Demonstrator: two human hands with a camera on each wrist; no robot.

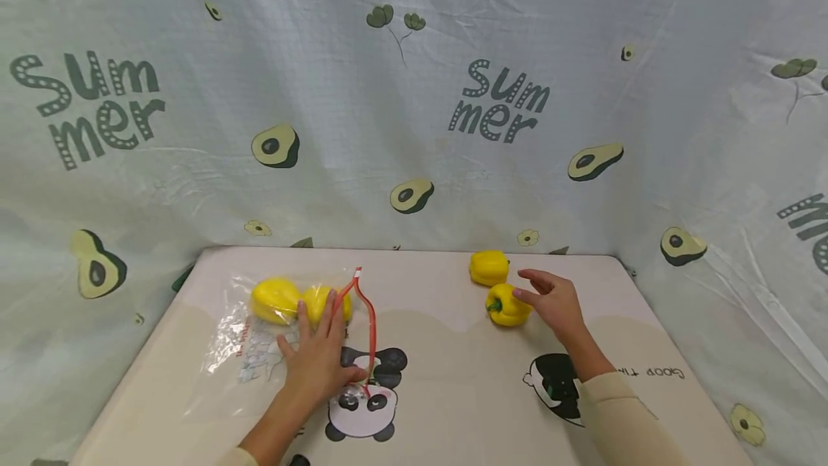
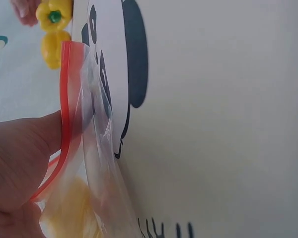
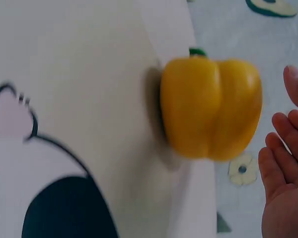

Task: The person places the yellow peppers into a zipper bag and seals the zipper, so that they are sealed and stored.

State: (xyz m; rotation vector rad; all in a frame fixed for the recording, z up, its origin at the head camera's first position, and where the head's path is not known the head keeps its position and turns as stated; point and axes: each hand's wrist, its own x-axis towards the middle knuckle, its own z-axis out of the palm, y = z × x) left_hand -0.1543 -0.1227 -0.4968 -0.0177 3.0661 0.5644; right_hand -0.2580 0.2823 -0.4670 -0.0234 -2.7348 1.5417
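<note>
A clear zip bag (image 1: 220,372) with a red closure (image 1: 372,329) lies at the left of the table, two yellow fruits (image 1: 274,300) inside. My left hand (image 1: 313,369) rests on the bag, fingers spread; in the left wrist view the thumb of the hand (image 2: 20,163) lies against the red strip (image 2: 64,114). To the right, one yellow bell pepper (image 1: 507,305) sits in front of another (image 1: 489,267). My right hand (image 1: 553,304) is just right of the nearer pepper, fingers loosely bent, holding nothing; the right wrist view shows a gap between the hand (image 3: 288,163) and the pepper (image 3: 211,109).
The pale table (image 1: 453,408) carries printed pandas (image 1: 362,416) near the middle and a dark printed figure (image 1: 558,383) under my right forearm. Behind the table's back edge hangs a curtain (image 1: 336,106) with avocado prints.
</note>
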